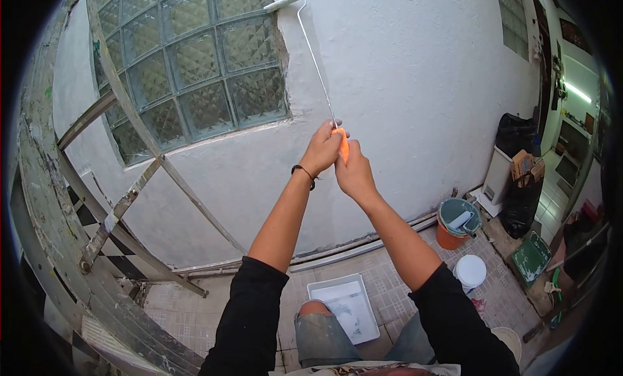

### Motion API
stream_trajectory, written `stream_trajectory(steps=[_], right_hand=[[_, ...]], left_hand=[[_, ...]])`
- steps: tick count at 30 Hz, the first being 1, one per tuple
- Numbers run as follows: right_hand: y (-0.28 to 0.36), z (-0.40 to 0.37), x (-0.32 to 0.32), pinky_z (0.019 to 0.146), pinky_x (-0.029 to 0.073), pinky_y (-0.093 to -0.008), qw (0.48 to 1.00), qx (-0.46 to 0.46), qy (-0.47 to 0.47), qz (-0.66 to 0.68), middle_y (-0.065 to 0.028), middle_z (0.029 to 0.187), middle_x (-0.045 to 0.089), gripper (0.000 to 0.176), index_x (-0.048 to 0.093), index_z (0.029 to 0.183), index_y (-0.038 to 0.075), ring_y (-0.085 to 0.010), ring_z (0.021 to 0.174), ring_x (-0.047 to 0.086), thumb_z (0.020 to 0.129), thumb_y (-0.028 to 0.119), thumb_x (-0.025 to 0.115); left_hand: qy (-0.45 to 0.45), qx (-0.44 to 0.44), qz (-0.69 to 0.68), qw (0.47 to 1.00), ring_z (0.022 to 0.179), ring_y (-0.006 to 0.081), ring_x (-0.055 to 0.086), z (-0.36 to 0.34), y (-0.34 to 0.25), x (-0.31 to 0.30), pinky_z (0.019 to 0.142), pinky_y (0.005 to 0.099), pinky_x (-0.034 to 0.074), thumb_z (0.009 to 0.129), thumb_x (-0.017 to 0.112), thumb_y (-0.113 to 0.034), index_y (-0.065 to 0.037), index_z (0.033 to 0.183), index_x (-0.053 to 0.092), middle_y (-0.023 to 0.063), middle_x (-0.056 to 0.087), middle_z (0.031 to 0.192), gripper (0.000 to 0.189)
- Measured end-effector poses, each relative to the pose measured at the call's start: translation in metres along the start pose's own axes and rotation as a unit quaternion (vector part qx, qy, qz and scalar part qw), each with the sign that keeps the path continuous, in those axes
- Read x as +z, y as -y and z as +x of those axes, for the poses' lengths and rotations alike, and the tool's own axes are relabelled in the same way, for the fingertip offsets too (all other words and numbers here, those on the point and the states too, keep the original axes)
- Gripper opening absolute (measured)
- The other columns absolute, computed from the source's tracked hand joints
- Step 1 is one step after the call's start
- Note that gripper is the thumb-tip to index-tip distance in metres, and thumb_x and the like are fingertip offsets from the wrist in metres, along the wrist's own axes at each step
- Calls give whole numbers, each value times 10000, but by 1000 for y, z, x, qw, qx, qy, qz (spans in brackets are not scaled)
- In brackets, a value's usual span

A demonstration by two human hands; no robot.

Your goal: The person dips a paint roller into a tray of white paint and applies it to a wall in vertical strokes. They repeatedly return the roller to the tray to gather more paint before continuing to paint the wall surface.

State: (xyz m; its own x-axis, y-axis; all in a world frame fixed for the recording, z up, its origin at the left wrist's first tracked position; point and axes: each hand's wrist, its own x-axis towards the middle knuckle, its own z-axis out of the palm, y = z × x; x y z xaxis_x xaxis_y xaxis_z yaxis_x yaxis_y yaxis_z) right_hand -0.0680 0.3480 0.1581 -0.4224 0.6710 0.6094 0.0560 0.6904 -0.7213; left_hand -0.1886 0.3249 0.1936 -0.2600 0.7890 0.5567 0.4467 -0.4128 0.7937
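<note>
A paint roller [315, 59] with a long thin metal rod and an orange handle reaches up the white wall [402, 84]. Its white sleeve lies by the upper right edge of the glass block window [195, 58]. My left hand [321, 149] is closed round the upper part of the handle, where the rod enters it. Just below and to the right, my right hand [355, 173] grips the lower part of the same handle. A dark bracelet circles my left wrist. The palms and some fingertips are hidden from this angle.
A white paint tray [371, 311] lies on the tiled floor by my legs. At right stand an orange bucket [449, 238] with another roller in it, a white tub [470, 272] and black bags [522, 204]. A metal ladder frame [139, 126] leans at left.
</note>
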Motion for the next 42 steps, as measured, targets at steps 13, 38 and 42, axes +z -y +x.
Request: stream_trajectory(steps=[13, 38, 42], right_hand=[[-23, -47, 29, 659, 466, -546, 999, 20, -19, -28, -285, 845, 633, 328, 368, 1128, 20, -474, 789, 615, 924, 230, 517], [-21, -43, 63, 661, 458, -568, 999, 16, -45, -4, -292, 885, 628, 422, 337, 1231, 40, -491, 800, 602, 915, 243, 530], [-60, -92, 75, 679, 461, -566, 998, 52, -25, -25, -286, 920, 630, 443, 326, 1259, 45, -492, 825, 602, 913, 229, 532]], left_hand=[[143, -23, -92, 985, 1013, 159, 575, -34, 47, -16, 899, 307, 461, 953, 443, -139, 9, 1325, 407, 93, 601, 1118, 402], [101, -54, -162, 980, 933, 116, 578, -42, 49, -31, 842, 265, 472, 933, 428, -109, -6, 1330, 432, 44, 614, 1029, 410], [123, -117, -168, 971, 924, 97, 560, -86, 92, -13, 840, 243, 458, 931, 435, -102, -26, 1328, 446, 28, 604, 1023, 404]])
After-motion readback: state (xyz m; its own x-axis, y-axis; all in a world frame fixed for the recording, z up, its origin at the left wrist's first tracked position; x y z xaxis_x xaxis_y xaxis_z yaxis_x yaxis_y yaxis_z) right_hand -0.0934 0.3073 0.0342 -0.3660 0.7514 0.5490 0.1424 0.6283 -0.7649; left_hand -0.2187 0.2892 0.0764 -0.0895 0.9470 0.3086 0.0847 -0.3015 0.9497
